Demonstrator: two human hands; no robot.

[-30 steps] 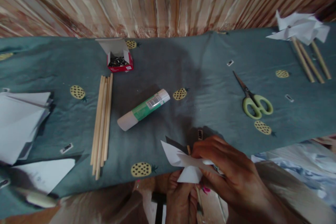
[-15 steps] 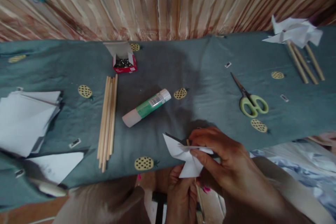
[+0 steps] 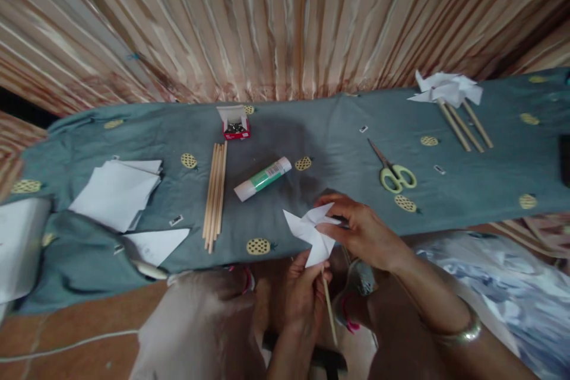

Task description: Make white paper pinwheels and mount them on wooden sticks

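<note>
A white paper pinwheel (image 3: 314, 231) is held over the near edge of the table, its folded blades facing up. Below it hangs a thin wooden stick (image 3: 330, 309), which my left hand (image 3: 305, 291) grips just under the paper. My right hand (image 3: 363, 231) pinches the pinwheel from the right, thumb on its centre and fingers behind it. Where the stick meets the paper is hidden. A glue stick (image 3: 262, 179) lies farther back, and green-handled scissors (image 3: 392, 171) rest to the right.
Several wooden sticks (image 3: 215, 199) lie left of the glue stick. Behind them is an open red box of small metal pins (image 3: 236, 124). Paper sheets (image 3: 118, 193) are stacked at left, and finished pinwheels (image 3: 449, 92) lie at back right. Pleated curtain (image 3: 285, 24) hangs behind the table.
The view has pulled back, showing more of the table. Both hands still hold the pinwheel, which now faces more toward me, and more of its stick shows below my left hand.
</note>
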